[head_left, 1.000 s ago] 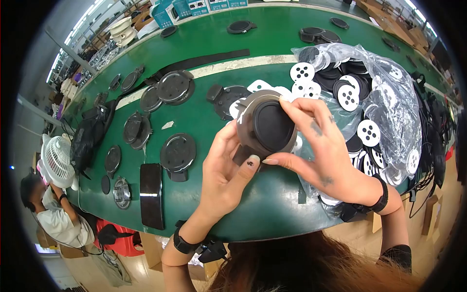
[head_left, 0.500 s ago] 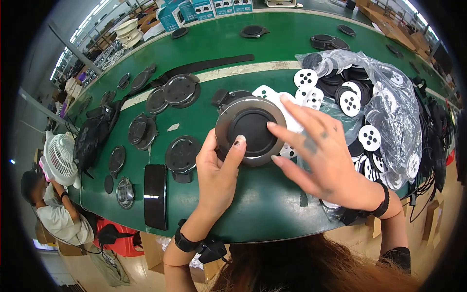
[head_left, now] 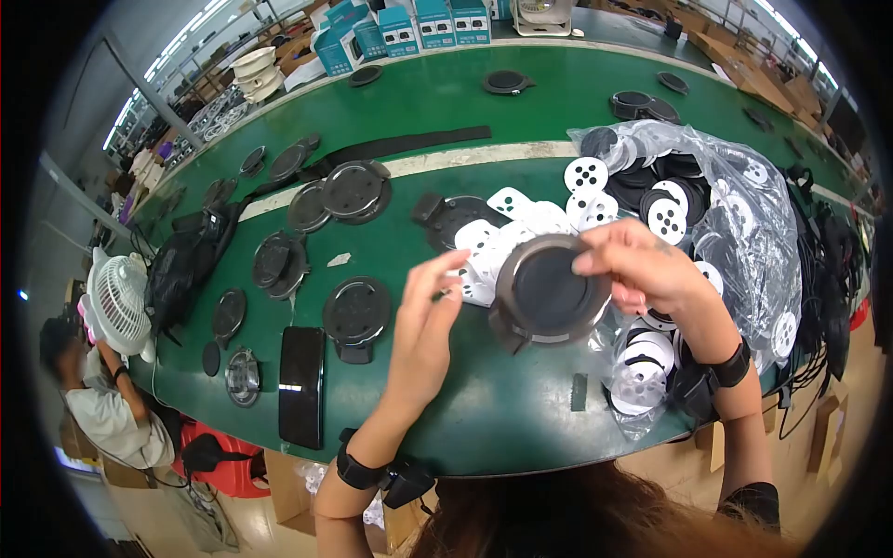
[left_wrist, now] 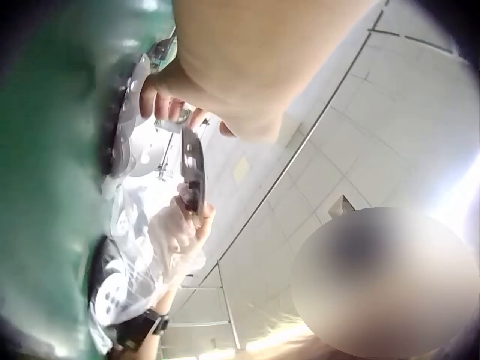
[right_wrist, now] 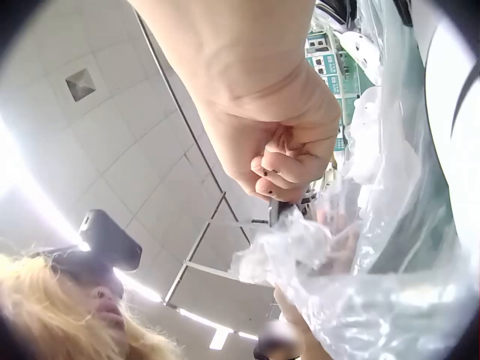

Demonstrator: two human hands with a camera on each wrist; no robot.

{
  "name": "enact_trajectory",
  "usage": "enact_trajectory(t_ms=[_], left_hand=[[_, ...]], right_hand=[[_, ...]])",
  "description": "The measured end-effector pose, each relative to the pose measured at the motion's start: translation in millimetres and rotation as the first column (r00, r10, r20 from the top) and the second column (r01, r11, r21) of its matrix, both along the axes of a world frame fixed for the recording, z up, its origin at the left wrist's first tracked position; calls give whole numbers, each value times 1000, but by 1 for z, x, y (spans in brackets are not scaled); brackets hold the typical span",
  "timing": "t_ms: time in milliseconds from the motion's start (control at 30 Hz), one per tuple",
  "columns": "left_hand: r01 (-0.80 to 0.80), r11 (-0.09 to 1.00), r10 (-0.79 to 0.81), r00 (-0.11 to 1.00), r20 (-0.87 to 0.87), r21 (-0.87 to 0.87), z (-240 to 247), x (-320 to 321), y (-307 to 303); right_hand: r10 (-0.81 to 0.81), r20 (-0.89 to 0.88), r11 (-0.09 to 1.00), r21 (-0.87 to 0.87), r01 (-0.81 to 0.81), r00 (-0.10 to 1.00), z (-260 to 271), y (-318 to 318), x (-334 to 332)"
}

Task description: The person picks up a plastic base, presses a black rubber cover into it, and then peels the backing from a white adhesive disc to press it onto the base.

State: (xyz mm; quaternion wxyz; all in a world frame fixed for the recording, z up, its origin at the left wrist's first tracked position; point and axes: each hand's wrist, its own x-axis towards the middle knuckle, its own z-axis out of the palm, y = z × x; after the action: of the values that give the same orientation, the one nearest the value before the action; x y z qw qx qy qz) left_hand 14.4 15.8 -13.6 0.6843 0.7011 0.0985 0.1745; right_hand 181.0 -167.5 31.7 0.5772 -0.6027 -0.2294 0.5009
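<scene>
In the head view the right hand (head_left: 651,270) pinches the upper right rim of a round grey-brown disc (head_left: 551,290) with a black centre, held above the table. To its left the left hand (head_left: 423,330) is raised with its fingers loosely extended, holding nothing. The left wrist view shows the disc (left_wrist: 193,169) edge-on between the two hands. White perforated discs (head_left: 510,202) lie behind it, beside a dark round part (head_left: 465,219). In the right wrist view, curled fingers of the right hand (right_wrist: 270,127) hold a mostly hidden dark edge.
A clear plastic bag (head_left: 735,223) of white and black discs lies on the right of the green table (head_left: 484,423). Dark round parts (head_left: 358,312), a phone (head_left: 301,386) and a black strap (head_left: 409,144) lie left and behind. A person (head_left: 107,400) sits beside a fan (head_left: 119,298).
The left hand has let go of the disc. The right hand, which had lifted its fingers off the disc, now grips it and has carried it right and slightly down.
</scene>
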Motion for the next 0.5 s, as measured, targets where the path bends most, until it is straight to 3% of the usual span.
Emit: enact_trajectory(t_ms=[33, 67, 100, 167, 200, 233, 300, 333, 367, 400, 433, 500], left_hand=[[-109, 959, 107, 994, 22, 260, 4, 0, 4], [-172, 920, 157, 985, 72, 352, 3, -1, 10], [-241, 864, 220, 970, 99, 441, 6, -1, 15], [-291, 511, 326, 936, 131, 809, 13, -6, 26], [-287, 377, 431, 896, 107, 881, 11, -7, 30], [-181, 340, 520, 854, -25, 923, 8, -11, 38], [22, 159, 660, 741, -123, 987, -9, -20, 55], [152, 153, 700, 680, -215, 977, -12, -23, 61], [154, 151, 701, 680, -216, 976, -14, -24, 64], [209, 186, 720, 636, -277, 960, -16, -24, 66], [261, 222, 735, 588, -337, 939, -17, -24, 66], [232, 221, 712, 625, -319, 947, -7, -22, 57]], right_hand=[[-96, -13, 994, 47, 97, 995, 0, 0, 2], [-108, -108, 961, 243, 131, 988, -10, 1, 8], [-280, -100, 907, 299, 297, 955, -3, 8, 0], [-376, -126, 835, 383, 395, 918, -1, 13, -2], [-380, -125, 833, 385, 398, 916, -1, 12, 0], [-410, -65, 825, 398, 401, 910, -1, 10, 2], [-438, -5, 819, 410, 401, 899, -2, 4, 11], [-444, 272, 871, 353, 341, 854, -3, -4, 20], [-403, 528, 914, 277, 298, 748, -2, -6, 23], [-423, 599, 906, 255, 339, 680, 3, -8, 22], [-424, 599, 905, 255, 340, 680, 9, -11, 22], [-225, 934, 863, 59, 501, 277, 17, -19, 26]])
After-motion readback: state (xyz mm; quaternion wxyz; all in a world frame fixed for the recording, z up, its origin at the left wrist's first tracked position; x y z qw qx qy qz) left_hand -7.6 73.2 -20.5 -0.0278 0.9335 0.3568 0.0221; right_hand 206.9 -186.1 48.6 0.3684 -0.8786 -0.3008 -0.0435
